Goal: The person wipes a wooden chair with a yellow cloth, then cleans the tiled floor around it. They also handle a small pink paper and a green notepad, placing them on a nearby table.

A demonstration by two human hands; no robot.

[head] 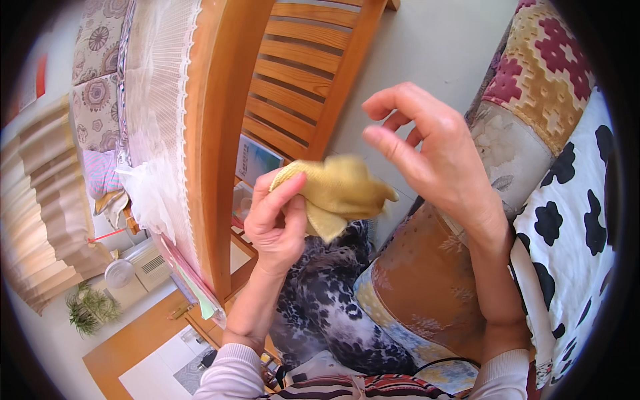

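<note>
A small piece of yellow knitted fabric (345,192), its far end blurred, is pinched by its left edge between the thumb and fingers of my left hand (280,215). It hangs out sideways over my lap, in patterned dark trousers (340,300). To the right of the fabric and a little higher, my right hand (425,145) is raised with the thumb and fingers apart and nothing between them. The hand does not touch the fabric.
A wooden table edge (220,125) with a lace-trimmed cover (160,90) runs along the left, a slatted wooden shelf (295,70) beside it. On the right are a brown patterned seat cover (430,280) and a black-and-white spotted cloth (575,220). A white plastic bag (152,200) lies on the table.
</note>
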